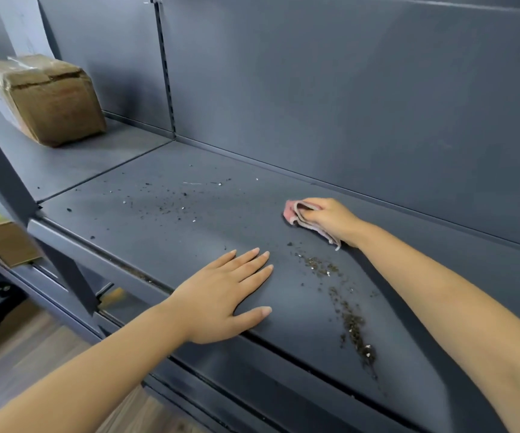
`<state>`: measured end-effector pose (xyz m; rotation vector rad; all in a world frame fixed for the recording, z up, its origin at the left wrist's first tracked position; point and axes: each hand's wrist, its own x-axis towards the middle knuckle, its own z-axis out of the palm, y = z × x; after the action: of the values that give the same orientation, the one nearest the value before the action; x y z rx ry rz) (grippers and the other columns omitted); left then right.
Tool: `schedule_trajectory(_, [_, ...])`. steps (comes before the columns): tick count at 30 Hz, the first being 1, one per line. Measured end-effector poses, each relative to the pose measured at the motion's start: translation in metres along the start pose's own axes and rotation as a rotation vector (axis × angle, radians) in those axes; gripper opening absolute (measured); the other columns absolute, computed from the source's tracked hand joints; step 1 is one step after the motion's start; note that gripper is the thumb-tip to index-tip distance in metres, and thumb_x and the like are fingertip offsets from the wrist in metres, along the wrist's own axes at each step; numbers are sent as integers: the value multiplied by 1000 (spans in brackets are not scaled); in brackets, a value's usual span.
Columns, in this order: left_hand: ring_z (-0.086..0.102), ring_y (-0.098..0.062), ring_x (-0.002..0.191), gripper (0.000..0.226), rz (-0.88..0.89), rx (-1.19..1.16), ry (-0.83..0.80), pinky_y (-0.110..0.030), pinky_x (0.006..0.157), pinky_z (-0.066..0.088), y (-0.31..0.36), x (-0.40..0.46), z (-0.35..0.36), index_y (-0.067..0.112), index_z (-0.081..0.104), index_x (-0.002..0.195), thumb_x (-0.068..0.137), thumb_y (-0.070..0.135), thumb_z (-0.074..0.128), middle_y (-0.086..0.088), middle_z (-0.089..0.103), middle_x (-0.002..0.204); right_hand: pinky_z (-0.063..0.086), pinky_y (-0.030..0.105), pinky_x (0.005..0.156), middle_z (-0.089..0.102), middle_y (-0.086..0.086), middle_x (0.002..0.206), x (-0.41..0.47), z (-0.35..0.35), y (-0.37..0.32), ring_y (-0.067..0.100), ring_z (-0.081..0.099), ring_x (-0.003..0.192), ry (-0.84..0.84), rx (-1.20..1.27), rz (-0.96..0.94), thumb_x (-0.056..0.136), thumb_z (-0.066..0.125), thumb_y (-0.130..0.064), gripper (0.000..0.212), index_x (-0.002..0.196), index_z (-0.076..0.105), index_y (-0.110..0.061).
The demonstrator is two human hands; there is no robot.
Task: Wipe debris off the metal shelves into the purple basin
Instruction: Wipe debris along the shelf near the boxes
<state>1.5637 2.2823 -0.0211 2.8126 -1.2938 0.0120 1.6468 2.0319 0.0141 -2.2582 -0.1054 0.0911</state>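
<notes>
We see the right hand (330,218) curled round a pink cloth (299,215), pressing it on the dark metal shelf (221,195) near the back panel (346,89). The left hand (224,295) lies flat with fingers straight near the front edge — debris (351,320) trails between the arms, and more specks (165,204) are scattered toward a cardboard box (49,98) at far left.

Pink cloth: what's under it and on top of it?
The right hand lies on top of the pink cloth, fingers curled round it. Under it is the dark metal shelf. Any debris beneath the cloth is covered and cannot be seen.
</notes>
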Motion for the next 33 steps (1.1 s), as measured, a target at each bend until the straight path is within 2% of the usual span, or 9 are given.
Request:
schedule_trajectory(4, [-21, -4, 141, 99, 4, 13, 1, -23, 112, -19, 1, 0, 0, 24, -1, 153, 70, 74, -23, 9, -15, 156, 41, 17, 92, 68, -7, 103, -43, 7, 2, 9, 60, 103, -109, -35, -81, 96, 53, -29, 24, 102, 66, -10])
schedule_trajectory(6, [-23, -2, 138, 106, 11, 7, 2, -22, 111, -20, 2, 1, -1, 23, 0, 153, 65, 75, -29, 10, -16, 153, 39, 21, 96, 67, 0, 106, -67, 10, 2, 11, 58, 109, -167, -56, -103, 96, 52, -31, 26, 99, 64, -8])
schedule_trajectory(12, [-20, -3, 138, 109, 53, 16, 47, -21, 109, -20, 6, -2, -1, 20, 7, 152, 66, 75, -32, 8, -10, 154, 37, 4, 86, 64, 3, 119, -108, 14, -11, 8, 56, 109, -178, -132, -87, 97, 51, -26, 25, 112, 64, -10])
schedule_trajectory(16, [-17, -4, 140, 105, 91, 18, 65, -20, 112, -18, 8, -4, -3, 16, 8, 152, 72, 72, -30, 7, -7, 155, 45, 36, 95, 65, 0, 112, -115, 14, -22, 19, 59, 108, -94, -143, -90, 97, 49, -30, 25, 106, 65, -13])
schedule_trajectory(18, [-11, -6, 142, 100, 119, 2, 83, -21, 114, -13, 11, -5, -2, 13, 13, 152, 79, 71, -23, 5, -2, 155, 46, 43, 93, 66, -2, 111, -119, 7, -22, 25, 59, 107, 18, -103, -67, 98, 48, -27, 21, 103, 65, -16])
schedule_trajectory(21, [-3, -9, 145, 94, 174, 4, 90, -22, 115, -11, 17, -5, 1, 13, 17, 151, 84, 70, -17, 2, 4, 157, 49, 36, 83, 67, -2, 103, -124, -13, -14, 25, 61, 98, 221, -62, -30, 99, 43, -18, 22, 97, 64, -14])
schedule_trajectory(24, [-11, -3, 143, 100, 174, -12, 43, -20, 113, -17, 17, -3, 1, 17, 4, 152, 75, 73, -25, 8, -10, 154, 44, 22, 43, 62, 0, 96, -123, -37, 3, 20, 50, 54, 387, -90, 138, 97, 45, -30, 20, 107, 63, -26])
schedule_trajectory(28, [-15, -2, 141, 95, 181, -33, 37, -25, 116, -13, 16, -3, 1, 19, 0, 150, 76, 74, -22, 8, -12, 154, 45, 26, 50, 59, 2, 100, -113, -52, 31, 16, 48, 56, 454, -142, 303, 98, 42, -33, 21, 109, 58, -30])
schedule_trajectory(33, [-15, -2, 141, 96, 174, -39, 49, -24, 112, -20, 15, 0, 2, 18, 0, 151, 75, 74, -21, 8, -11, 154, 51, 30, 56, 66, 7, 101, -89, -51, 40, 20, 56, 59, 406, -262, 304, 99, 34, -33, 26, 111, 58, -32])
